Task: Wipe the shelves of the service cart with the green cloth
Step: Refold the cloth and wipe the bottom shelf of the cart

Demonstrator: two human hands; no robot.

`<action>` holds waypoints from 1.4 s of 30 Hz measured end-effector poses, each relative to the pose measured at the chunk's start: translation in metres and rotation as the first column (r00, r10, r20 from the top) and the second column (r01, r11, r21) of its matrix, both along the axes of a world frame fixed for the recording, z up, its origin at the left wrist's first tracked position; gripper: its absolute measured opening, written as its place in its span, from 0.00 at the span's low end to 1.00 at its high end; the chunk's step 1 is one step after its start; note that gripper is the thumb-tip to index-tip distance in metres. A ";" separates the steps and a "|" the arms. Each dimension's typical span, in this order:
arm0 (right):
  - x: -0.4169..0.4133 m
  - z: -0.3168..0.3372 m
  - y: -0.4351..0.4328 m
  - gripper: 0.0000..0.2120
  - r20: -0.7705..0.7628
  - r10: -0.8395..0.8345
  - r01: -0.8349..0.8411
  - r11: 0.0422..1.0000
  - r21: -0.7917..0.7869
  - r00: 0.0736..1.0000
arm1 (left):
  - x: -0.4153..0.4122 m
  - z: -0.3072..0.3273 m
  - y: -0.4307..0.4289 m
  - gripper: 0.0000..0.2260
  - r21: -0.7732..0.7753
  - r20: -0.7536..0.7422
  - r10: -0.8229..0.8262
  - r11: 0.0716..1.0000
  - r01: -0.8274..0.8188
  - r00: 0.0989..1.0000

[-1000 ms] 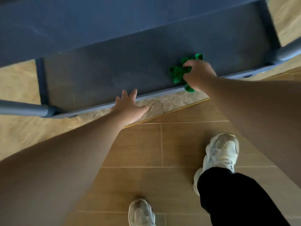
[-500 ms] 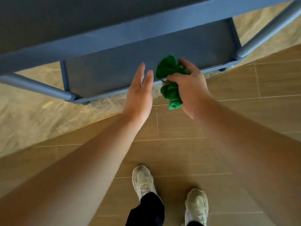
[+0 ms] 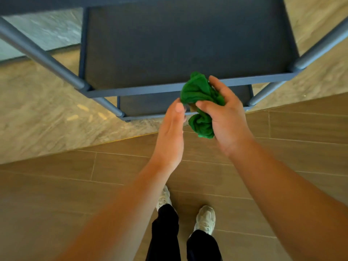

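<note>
I look straight down on a dark blue-grey service cart (image 3: pixel 184 44). Its middle shelf fills the top of the view, and a strip of the bottom shelf (image 3: pixel 150 105) shows below that shelf's front rail. My right hand (image 3: pixel 226 117) grips a bunched green cloth (image 3: pixel 199 102) in the air in front of the cart's front rail. My left hand (image 3: pixel 172 132) is beside it with fingers straight, fingertips close to the cloth's left edge. I cannot tell whether they touch it.
Grey tubular cart posts run diagonally at the left (image 3: pixel 43 55) and right (image 3: pixel 320 48). Beige stone floor surrounds the cart; brown wood-look tiles (image 3: pixel 94 176) lie under me. My two pale shoes (image 3: pixel 205 219) and black trousers are at the bottom.
My right hand lifted the cloth off the bottom shelf and drew it back and up. My left hand left the shelf's edge and rose beside the cloth. The view rose above the middle shelf.
</note>
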State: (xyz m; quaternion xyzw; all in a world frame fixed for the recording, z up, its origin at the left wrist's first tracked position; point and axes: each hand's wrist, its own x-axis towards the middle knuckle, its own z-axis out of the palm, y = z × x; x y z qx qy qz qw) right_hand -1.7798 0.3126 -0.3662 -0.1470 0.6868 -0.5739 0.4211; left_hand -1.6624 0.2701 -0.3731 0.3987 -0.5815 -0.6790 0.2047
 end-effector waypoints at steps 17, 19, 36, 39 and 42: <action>0.055 0.147 -0.029 0.29 0.028 0.089 -0.086 0.993 -0.084 0.996 | 0.031 0.133 -0.021 0.22 -0.042 -0.136 0.026 0.999 -0.032 0.990; 0.061 0.163 -0.038 0.30 0.011 0.097 -0.096 0.992 -0.083 0.995 | 0.035 0.148 -0.032 0.19 -0.010 -0.142 0.036 0.999 -0.037 0.989; -0.028 0.227 -0.173 0.28 -0.673 0.462 -0.276 0.886 0.372 0.578 | -0.003 0.221 -0.239 0.37 -0.435 0.809 -0.049 0.620 0.653 0.586; -0.050 0.206 -0.192 0.28 -0.680 0.570 -0.287 0.821 0.494 0.461 | -0.022 0.195 -0.255 0.44 -0.345 0.916 0.022 0.552 0.759 0.400; -0.066 0.183 -0.201 0.27 -0.639 0.655 -0.293 0.754 0.588 0.404 | -0.034 0.170 -0.251 0.45 -0.259 0.938 -0.030 0.598 0.759 0.345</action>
